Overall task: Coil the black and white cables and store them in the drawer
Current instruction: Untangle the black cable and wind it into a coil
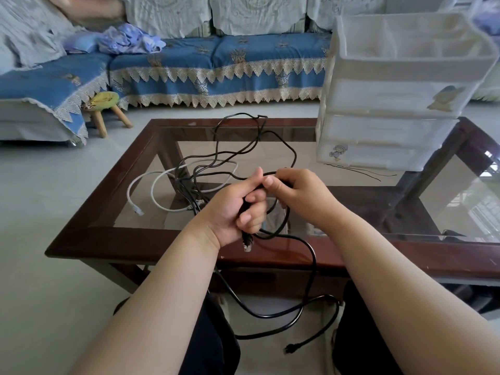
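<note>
A long black cable (311, 255) runs in tangled loops over the glass table and hangs down past the near edge to the floor. My left hand (238, 209) grips it near a connector end that pokes out below my fist. My right hand (300, 193) pinches the same cable just beside the left thumb. A white cable (154, 182) lies in loose loops on the glass to the left, partly under the black one. The white plastic drawer unit (392, 90) stands at the table's far right, its drawers closed.
The glass-topped table has a dark wooden frame (108, 212). A blue sofa (216, 63) with lace trim stands behind it, and a small wooden stool (105, 109) sits on the floor at the left. A thin black wire (359, 170) lies by the drawer unit.
</note>
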Available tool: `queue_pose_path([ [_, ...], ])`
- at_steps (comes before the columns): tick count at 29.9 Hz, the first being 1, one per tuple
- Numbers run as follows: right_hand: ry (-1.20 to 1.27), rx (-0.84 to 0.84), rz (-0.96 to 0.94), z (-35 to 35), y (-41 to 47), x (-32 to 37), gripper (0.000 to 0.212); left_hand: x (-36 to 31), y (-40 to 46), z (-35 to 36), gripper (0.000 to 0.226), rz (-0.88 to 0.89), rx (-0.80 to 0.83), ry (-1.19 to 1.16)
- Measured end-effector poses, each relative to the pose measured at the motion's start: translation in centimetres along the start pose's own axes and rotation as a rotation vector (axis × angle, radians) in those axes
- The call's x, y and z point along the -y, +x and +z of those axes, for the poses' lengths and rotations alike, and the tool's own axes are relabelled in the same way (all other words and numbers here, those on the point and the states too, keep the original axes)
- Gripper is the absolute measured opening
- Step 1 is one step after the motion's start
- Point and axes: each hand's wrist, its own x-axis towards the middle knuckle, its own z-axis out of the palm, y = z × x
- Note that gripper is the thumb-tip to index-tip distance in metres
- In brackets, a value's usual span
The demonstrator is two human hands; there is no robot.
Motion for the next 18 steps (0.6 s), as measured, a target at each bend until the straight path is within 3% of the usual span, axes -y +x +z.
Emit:
queue_pose_path([
  [5,0.158,0.126,0.161,-0.2,0.4,-0.5,0.073,-0.3,-0.5,-0.7,0.051,0.032,0.113,-0.137],
  [8,-0.036,0.128,0.103,0.0,1.4,-2.4,0.086,-0.9,-1.0,-1.3,0.044,0.156,0.137,-0.235],
  [10,-0.219,0.133,0.052,-0.4,1.8,-3.7,0.078,-1.3,-1.2,-1.8,0.042,0.251,0.088,-0.285],
  [12,-0.244,0.107,0.092,-0.8,2.1,-4.5,0.068,-1.6,-1.5,-2.3,0.043,0.336,0.024,-0.33],
  [14,-0.247,0.017,0.119,-1.2,2.4,-5.0,0.052,-1.8,-1.7,-2.8,0.044,0.397,-0.031,-0.391],
  [16,-0.188,-0.192,0.08,-2.0,2.4,-4.5,0.033,-2.1,-1.9,-3.2,0.045,0.442,-0.088,-0.447],
  [18,-0.028,-0.421,0.054,-3.4,2.1,-3.1,0.033,-2.3,-2.1,-3.5,0.046,0.465,-0.13,-0.485],
])
